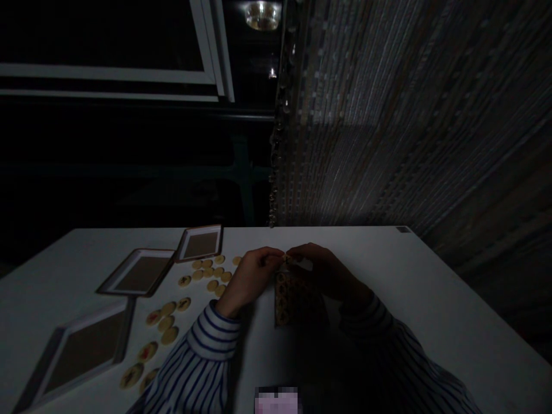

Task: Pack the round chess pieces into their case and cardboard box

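My left hand [250, 275] and my right hand [332, 271] meet over the table, their fingertips closed around one round wooden xiangqi piece [287, 260] with a dark character on it. Just below them sits a dark, boxy tray [276, 313], partly in shadow. Inside it, a column of round pieces [282, 302] shows along the left side; the rest is too dark to make out. To the left of my left hand lie several loose pieces [208, 272], some blank side up, others with black or red characters. My left forearm covers part of this scatter.
Three shallow framed trays or lids stand on the white table's [388, 345] left: a near one [86, 351], a middle one [137, 270] and a far one [199, 242]. A string curtain [345, 115] hangs beyond the far edge. The room is dim.
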`<state>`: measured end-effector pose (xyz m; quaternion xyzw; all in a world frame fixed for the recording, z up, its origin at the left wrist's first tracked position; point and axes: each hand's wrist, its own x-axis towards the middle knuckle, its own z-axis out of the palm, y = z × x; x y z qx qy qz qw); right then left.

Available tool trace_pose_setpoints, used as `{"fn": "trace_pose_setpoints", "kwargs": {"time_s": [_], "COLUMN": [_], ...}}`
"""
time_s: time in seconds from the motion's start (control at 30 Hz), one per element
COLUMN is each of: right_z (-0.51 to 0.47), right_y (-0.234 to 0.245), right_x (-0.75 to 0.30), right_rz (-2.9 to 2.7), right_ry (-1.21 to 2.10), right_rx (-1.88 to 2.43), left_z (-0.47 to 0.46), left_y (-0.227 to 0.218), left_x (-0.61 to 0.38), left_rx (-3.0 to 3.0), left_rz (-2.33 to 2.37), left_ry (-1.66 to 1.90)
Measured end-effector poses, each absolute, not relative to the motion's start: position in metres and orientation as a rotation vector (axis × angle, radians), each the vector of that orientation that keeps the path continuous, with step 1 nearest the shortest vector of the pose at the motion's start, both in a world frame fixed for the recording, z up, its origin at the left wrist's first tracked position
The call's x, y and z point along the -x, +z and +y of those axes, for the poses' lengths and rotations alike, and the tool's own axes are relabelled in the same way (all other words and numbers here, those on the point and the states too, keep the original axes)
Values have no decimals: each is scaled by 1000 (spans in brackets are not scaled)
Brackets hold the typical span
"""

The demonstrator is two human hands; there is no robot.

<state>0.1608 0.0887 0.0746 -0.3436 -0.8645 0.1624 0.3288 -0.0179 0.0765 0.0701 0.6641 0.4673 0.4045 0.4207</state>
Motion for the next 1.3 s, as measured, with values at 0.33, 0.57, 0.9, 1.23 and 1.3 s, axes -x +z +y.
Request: {"fn": "trace_pose_setpoints", "kwargs": {"time_s": [0.33, 0.57, 0.9, 1.23, 1.3], "right_z": [91, 96, 97, 94, 94], "right_y": [71, 61, 57, 59, 58], "right_x": [-164, -169, -171, -166, -166], "right_rz": [-2322, -2386, -2585, -2774, -2804], "right_ry": [361, 306, 260, 118, 81], "right_rx": [944, 1005, 1164, 1272, 1283], "left_z": [79, 79, 79, 81, 81], "left_y": [65, 66, 60, 51, 48], "left_x": [21, 24, 25, 26, 27], "left_rx": [-1785, -2001, -2150, -2220, -2244], "left_rz": [1223, 1430, 1511, 1507, 1503], "left_ry": [973, 908, 700, 573, 542]}}
